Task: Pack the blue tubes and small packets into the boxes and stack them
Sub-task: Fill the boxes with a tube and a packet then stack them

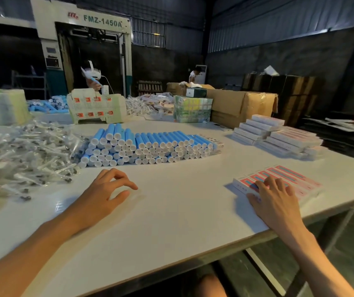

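A big stack of blue tubes [150, 146] with white caps lies across the middle of the white table [182, 221]. Left of it spreads a heap of small clear packets [26, 155]. A row of pink and white boxes [296, 179] lies flat at the right near the table's edge. My right hand [274, 200] rests palm down on the near end of that row, fingers spread. My left hand [107, 194] hovers just over the bare table in front of the tubes, fingers curled and apart, holding nothing.
Stacked white boxes [279, 136] stand at the back right. Brown cartons [242, 106], a green wrapped bundle [192, 109] and flat box blanks [96, 108] line the far side. Two other people are behind the table. The table's near right edge runs under my right wrist.
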`<state>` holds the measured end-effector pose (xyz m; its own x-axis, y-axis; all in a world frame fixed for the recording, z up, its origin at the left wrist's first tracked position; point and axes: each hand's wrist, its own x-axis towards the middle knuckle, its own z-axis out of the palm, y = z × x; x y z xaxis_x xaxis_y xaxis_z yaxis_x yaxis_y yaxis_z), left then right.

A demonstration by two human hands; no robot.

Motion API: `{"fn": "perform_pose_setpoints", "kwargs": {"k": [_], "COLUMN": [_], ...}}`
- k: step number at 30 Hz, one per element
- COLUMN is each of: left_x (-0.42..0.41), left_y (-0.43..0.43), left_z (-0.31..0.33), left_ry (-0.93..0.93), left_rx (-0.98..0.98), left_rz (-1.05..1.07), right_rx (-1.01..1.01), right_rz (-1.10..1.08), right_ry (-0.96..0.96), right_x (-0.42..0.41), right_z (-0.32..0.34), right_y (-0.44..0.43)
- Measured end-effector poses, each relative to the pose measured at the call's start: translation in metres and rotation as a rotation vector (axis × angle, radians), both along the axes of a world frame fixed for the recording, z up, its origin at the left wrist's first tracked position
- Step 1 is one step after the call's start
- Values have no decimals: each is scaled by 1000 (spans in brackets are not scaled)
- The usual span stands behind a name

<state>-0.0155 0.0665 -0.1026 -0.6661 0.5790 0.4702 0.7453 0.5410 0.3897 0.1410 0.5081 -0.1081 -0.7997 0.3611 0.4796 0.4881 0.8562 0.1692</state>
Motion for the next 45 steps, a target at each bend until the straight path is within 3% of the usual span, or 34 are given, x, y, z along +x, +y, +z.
{"fn": "perform_pose_setpoints", "kwargs": {"k": [3,9,16,23,28,33,35,38,45], "left_x": [1,4,3,6,16,33,38,40,42], "left_y": [1,0,-9,-47,-100,-144,-155,-158,-148], "left_z": [0,3,15,43,73,97,97,92,102], "left_ry": [-33,-92,-8,45,151,-96,-180,-156,-156], "left_rx": [-17,-11,-76,-302,-600,-772,-884,-969,-784], "left_rz": [0,18,276,577,991,1475,1509,1465,1307], "right_rx": [-62,-425,-753,-1046,-1059,-1047,-1042,-1049,-1051], "right_rz": [79,589,1037,1064,1070,1104,1113,1115,1117], "right_ry": [67,234,252,260,203,158,149,138,125], "right_x": [-7,-61,-140,-187,-196,-194,-194,-194,-193], "right_z": [13,47,52,4,-8,-7,-6,-5,-3], "right_y": [-20,-126,-261,-305,-298,-301,-300,-300,-299]}}
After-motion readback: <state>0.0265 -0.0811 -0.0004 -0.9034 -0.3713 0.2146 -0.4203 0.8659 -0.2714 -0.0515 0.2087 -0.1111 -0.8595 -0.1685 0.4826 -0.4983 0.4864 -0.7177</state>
